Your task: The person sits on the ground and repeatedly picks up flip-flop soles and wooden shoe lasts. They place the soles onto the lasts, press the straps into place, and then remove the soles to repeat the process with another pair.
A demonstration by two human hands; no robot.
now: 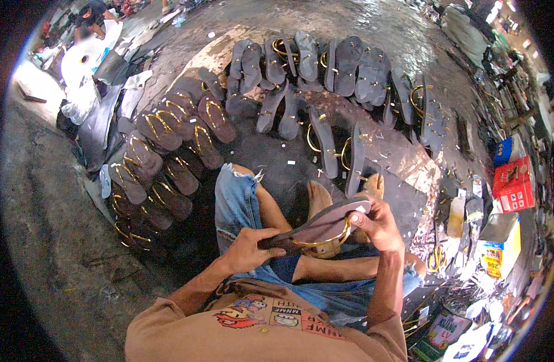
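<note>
Between my two hands, above my lap, is a dark flip-flop (pixel 325 226) with gold straps, tilted with its strap side partly toward me. My left hand (pixel 253 248) grips one end of the sole, thumb below and fingers on top. My right hand (pixel 378 223) is closed round the other end, its thumb by a small white label. Beyond it, two dark sandals with gold straps, one a flip-flop on its edge (pixel 355 158) and another beside it (pixel 324 142), lie close to my feet (pixel 373 186).
Rows of strapped flip-flops (pixel 162 130) lie to the left. Several grey soles with gold strap ends (pixel 349 63) spread across the far side. At right stand a red box (pixel 512 183), a yellow-white container (pixel 500 244), scissors (pixel 435 258) and a green tin (pixel 443 335). Another person (pixel 95 18) sits far left.
</note>
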